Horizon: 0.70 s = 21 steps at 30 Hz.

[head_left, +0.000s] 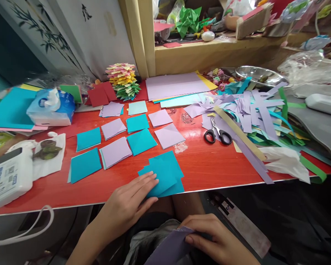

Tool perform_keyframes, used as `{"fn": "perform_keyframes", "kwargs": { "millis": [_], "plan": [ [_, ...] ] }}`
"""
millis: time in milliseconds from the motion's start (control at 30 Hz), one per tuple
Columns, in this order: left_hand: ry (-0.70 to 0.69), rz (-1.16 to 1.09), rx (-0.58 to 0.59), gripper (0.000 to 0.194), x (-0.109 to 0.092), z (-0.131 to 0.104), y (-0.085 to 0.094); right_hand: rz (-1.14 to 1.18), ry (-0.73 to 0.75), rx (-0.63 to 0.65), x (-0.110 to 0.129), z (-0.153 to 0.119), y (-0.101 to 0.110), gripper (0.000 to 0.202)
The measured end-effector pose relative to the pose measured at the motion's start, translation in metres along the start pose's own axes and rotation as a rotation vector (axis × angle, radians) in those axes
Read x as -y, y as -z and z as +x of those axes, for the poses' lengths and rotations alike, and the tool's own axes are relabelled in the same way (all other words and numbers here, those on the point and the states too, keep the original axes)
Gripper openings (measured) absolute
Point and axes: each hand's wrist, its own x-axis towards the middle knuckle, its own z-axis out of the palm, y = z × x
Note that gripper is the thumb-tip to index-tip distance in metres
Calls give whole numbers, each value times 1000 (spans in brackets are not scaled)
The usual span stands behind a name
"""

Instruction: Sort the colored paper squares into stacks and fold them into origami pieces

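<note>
From my remote seat I saw the left hand (134, 197) laid flat, fingers outstretched and clasping nothing, on overlapping teal squares (165, 173) at the front edge of the red table (201, 165). Below that edge, over the lap, the right hand (211, 233) pinched a lilac sheet (168, 248). I had bare room from the teal squares rightward to a long lilac strip (254, 162). Print on the white device (11, 180) was too blurred for me; one black character (86, 14) marked the pale hanging (99, 36). The red table was glossy, with worn patches.
</note>
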Motion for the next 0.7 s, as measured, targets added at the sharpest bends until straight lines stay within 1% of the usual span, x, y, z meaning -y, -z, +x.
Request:
{"fn": "perform_keyframes", "kwargs": {
  "millis": [100,167,267,433,567,700],
  "plan": [
    [-20,-3,-25,34,-1,-1,1,-10,-11,-6,-1,0,1,19],
    [-28,-2,-41,36,-2,-1,1,-4,-20,-1,-1,1,1,20],
    [-5,4,-55,40,-1,-5,-2,10,-35,-9,-2,1,2,20],
    [14,-18,-91,40,3,-16,-5,-5,-47,-19,-3,0,3,21],
    [-29,-3,-75,38,2,-19,-3,-62,-104,-31,-1,-2,4,24],
    [-19,31,-58,34,-2,-17,-2,-82,-145,-32,0,-3,3,25]
  ]
}}
